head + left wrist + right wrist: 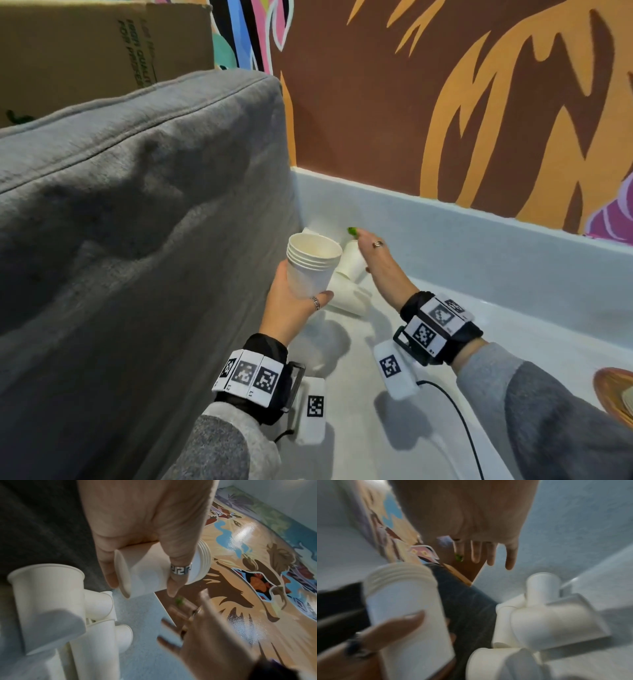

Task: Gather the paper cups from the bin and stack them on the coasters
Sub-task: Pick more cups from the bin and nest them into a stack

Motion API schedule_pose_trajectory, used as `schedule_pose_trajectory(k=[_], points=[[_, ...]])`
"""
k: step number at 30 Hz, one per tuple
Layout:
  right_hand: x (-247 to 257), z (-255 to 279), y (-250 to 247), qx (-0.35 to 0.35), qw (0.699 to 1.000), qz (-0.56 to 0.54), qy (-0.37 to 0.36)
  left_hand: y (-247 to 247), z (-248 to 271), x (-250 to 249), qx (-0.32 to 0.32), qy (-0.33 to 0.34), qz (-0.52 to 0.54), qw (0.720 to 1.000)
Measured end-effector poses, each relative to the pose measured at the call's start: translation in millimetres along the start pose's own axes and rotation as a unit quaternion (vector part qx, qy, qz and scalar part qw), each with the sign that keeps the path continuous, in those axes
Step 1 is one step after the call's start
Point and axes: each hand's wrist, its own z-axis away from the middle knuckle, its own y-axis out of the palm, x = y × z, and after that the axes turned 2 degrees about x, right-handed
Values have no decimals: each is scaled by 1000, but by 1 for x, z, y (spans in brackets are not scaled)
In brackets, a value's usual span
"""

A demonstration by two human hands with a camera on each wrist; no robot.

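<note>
Your pale blue-grey bin (479, 236) sits under a brown-and-orange mural (445, 102), a grey cushion (137, 188) filling the left of the head view. The cardboard box (85, 44) at upper left reads "HIGH QUALITY". Your left hand (291, 301) grips a stack of nested cups (311, 267) at frame centre. Your right hand (380, 263) hovers, fingers spread and empty, over loose cups (349, 294) lying in the corner — the wrist views show that pile better.

I think this is a lounge or a break corner, maybe in an office or a café, not a kitchen. I see a big grey cushion (137, 212) of a sofa, a painted mural wall (445, 102) in brown, orange and pink, and a cardboard box (85, 44) behind the cushion.
</note>
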Motion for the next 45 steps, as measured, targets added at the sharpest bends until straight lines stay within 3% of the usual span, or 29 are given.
schedule_pose_trajectory(k=[2, 5, 9, 19, 22, 24, 27, 29, 32, 36, 41, 45], points=[[-26, -10, 1, -45, 996, 64, 53, -1, -1, 2, -2, -7, -6, 1000], [-62, -18, 12, 22, 968, 225, 105, -2, -5, 6, 1, -15, -10, 1000], [-83, -20, 31, 74, 910, 396, 100, -3, -8, 10, 0, -15, -13, 1000], [-90, -26, 57, 60, 857, 508, 67, -10, -5, 15, 21, -26, -12, 999], [-84, -25, 51, 69, 869, 479, 100, -13, -7, 15, 24, -24, -15, 999], [-76, -20, 42, 56, 902, 411, 118, -14, -8, 13, 24, -20, -14, 999], [-56, -10, 24, -16, 956, 277, 98, -14, -7, 11, 25, -14, -4, 1000], [-39, -3, 10, -104, 978, 165, 69, -12, -5, 9, 31, -12, 4, 999], [-12, 13, -9, -222, 974, 33, 19, -4, -4, 6, 51, -7, 12, 999], [27, 37, -26, -311, 945, -72, -65, 19, -7, -3, 97, 8, 25, 995], [55, 58, -31, -355, 920, -112, -121, 47, -3, -10, 150, 20, 8, 989], [56, 79, -31, -336, 930, -103, -106, 63, 13, -13, 191, 30, -5, 981]])
